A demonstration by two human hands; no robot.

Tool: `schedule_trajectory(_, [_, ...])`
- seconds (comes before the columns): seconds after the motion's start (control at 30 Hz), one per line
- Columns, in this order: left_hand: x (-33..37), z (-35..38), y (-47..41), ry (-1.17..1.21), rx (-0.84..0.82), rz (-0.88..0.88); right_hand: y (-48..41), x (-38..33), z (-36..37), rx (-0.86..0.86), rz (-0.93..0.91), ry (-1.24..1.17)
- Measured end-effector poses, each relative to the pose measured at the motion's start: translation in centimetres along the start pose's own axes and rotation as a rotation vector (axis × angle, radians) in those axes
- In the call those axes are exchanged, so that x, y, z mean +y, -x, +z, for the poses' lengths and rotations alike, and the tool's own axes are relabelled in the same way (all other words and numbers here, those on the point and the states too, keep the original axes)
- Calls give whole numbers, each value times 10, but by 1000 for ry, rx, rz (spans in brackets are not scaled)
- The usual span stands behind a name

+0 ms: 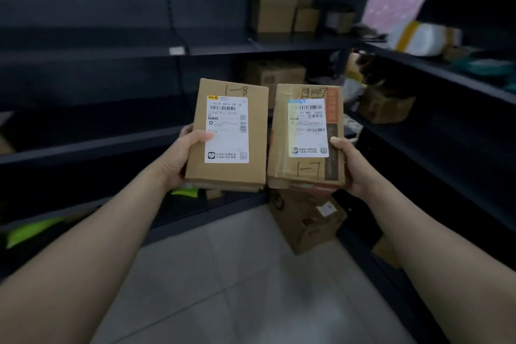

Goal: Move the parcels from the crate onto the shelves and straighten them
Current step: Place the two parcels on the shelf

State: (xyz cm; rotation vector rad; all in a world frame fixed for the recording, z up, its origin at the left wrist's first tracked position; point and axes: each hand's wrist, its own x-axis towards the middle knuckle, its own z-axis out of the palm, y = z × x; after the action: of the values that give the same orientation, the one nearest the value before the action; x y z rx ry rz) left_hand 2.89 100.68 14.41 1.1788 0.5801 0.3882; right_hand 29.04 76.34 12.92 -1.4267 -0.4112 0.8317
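I hold two cardboard parcels side by side in front of dark shelves. My left hand point(183, 155) grips the left parcel point(223, 173), marked "1-8", thumb on its white label and fingers behind. My right hand point(350, 166) grips the right parcel point(282, 148), marked "1-7", with an orange strip on its right edge; the thumb presses its face. Both parcels are tilted up with their labels facing me. The left shelves point(92, 145) are dark. No crate is in view.
Several boxes point(275, 10) stand on an upper shelf at the back. The right shelving point(435, 70) carries a pink bag point(395, 1), a white wrapped bundle point(418, 38) and a brown box point(386, 107). A cardboard box point(305, 222) sits on the tiled floor point(237, 288) below the parcels.
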Motion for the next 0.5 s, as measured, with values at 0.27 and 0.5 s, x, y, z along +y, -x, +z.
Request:
schedule_trajectory(0.27, [10, -142, 21, 73, 385, 99, -127, 4, 166, -339, 90, 128])
schedule_trajectory(0.5, [12, -208, 42, 136, 700, 109, -208, 20, 289, -610, 196, 195])
